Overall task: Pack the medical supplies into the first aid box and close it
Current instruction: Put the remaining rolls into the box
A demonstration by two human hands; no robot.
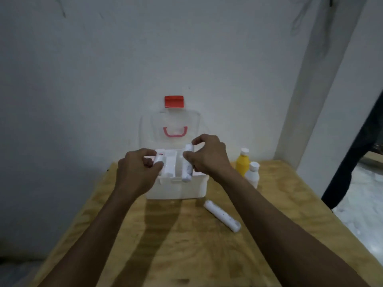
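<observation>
The white first aid box [176, 188] stands open on the wooden table, its clear lid [172, 123] with a red latch and pink handle leaning back against the wall. My left hand [136, 172] grips a white roll with a red end [159, 161] over the box's left side. My right hand [209, 158] holds a white bandage roll [187, 165] over the box's right side. Another white bandage roll [222, 215] lies on the table in front of the box, to the right.
A yellow bottle [243, 163] and a white bottle [252, 176], both white-capped, stand right of the box. The wooden table [186, 245] ends at the wall behind; its right edge drops to a pale floor. A dark object leans at the far right.
</observation>
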